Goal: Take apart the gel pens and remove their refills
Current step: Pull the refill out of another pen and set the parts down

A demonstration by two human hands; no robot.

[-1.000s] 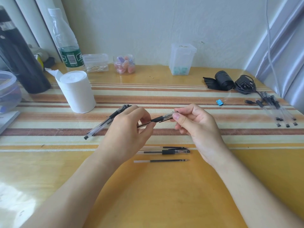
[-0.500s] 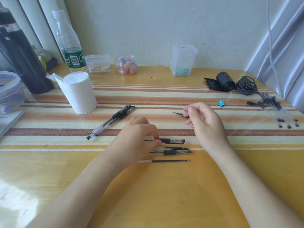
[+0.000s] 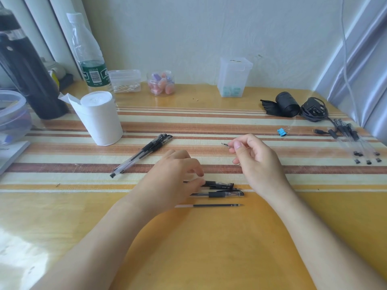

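A small pointed pen tip (image 3: 225, 144) is pinched between the thumb and forefinger of the right hand (image 3: 258, 162), which is held above the middle of the tabletop (image 3: 209, 252); its other fingers are curled loosely. The left hand (image 3: 173, 181) is lowered to the tabletop beside it, nearer the front edge. A clear pen barrel (image 3: 219, 183) with a black grip is pinched at its left part between that hand's thumb and forefinger. The barrel is laid flat, parallel to the front edge.

Just in front of the barrel, a second pen (image 3: 227, 194) is laid the same way; whether the two touch cannot be told. A bare refill (image 3: 217, 205) is laid a little nearer the front edge, apart from both.

A bundle of whole pens (image 3: 144, 153) is laid slantwise toward the left edge, near a roll of tissue (image 3: 100, 120). More pens (image 3: 351, 141) are spread at the right edge, close to a coiled cable (image 3: 314, 110) and a black roll (image 3: 287, 104). A blue clip (image 3: 281, 132) is set between these and the right hand.
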